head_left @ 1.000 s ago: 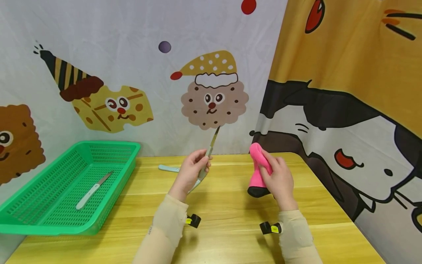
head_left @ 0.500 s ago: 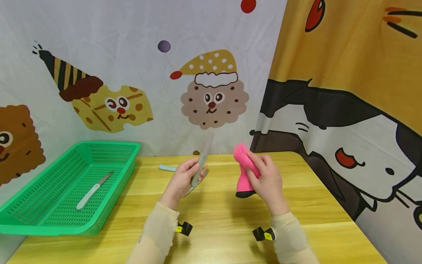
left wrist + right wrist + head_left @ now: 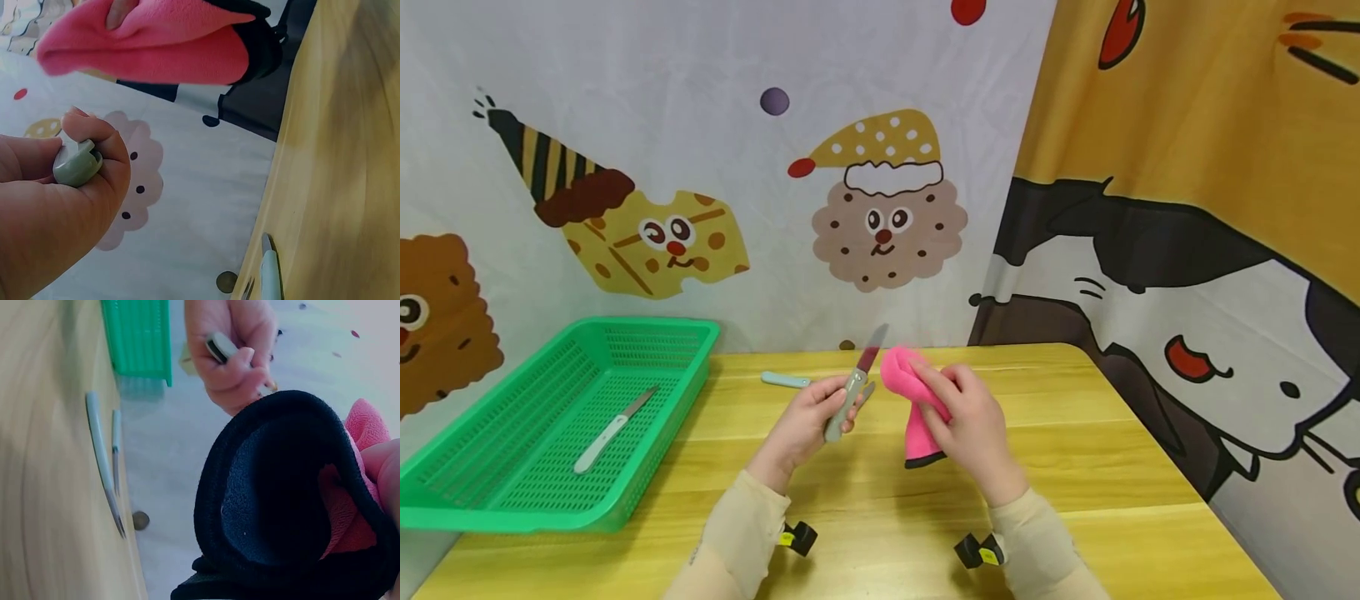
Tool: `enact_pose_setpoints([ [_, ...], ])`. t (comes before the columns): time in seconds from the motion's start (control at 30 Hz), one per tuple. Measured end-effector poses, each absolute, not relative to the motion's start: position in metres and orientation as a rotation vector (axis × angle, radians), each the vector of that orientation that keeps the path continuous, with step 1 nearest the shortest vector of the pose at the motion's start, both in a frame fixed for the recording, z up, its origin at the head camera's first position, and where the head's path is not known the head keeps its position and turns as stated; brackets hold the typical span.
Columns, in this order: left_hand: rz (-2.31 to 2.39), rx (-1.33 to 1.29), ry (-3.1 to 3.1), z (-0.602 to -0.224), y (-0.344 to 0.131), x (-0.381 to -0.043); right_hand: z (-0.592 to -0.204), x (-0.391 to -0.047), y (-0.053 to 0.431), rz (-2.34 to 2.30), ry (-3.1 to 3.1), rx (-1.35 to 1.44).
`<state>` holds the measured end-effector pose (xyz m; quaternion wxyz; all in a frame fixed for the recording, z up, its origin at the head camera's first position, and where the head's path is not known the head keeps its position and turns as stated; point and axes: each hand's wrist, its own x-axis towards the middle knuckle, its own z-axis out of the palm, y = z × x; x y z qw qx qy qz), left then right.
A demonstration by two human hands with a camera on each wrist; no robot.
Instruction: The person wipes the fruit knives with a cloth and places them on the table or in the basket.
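Observation:
My left hand (image 3: 801, 425) grips a paring knife (image 3: 844, 412) by its grey-green handle, blade pointing up and away. In my right hand (image 3: 976, 425) a pink cloth mitt (image 3: 901, 373) is pinched between thumb and fingers. Its folded upper part is close beside the knife's blade, which shows a pinkish tint. The right wrist view looks into the mitt's wide black-edged opening (image 3: 275, 475), dark inside. Below and behind the left hand, a second knife (image 3: 100, 447) lies on the table, mostly hidden in the head view. Beyond it lies another knife (image 3: 785, 380) with a pale blue handle.
A green plastic basket (image 3: 658, 467) stands at the left of the wooden table (image 3: 880, 533), holding one white-handled knife (image 3: 601, 442). A cartoon-printed curtain (image 3: 722, 142) hangs right behind the table and along its right side.
My right hand has brought the mitt left, up close to the knife. My left hand has shifted slightly left and nearer, turning the knife so its blade sits lower.

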<state>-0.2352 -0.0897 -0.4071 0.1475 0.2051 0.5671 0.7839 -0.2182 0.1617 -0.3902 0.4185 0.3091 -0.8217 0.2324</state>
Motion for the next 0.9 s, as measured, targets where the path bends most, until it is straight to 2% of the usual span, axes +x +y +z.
enact_pose_setpoints([
  [0.5,2.232,0.694,1.655,-0.408,-0.088,-0.223,-0.391,-0.217,0.123,0.579,-2.133,0.829],
  [0.9,2.147,0.730,1.691,-0.406,-0.099,-0.224,-0.388,-0.229,0.120,0.535,-2.091,0.653],
])
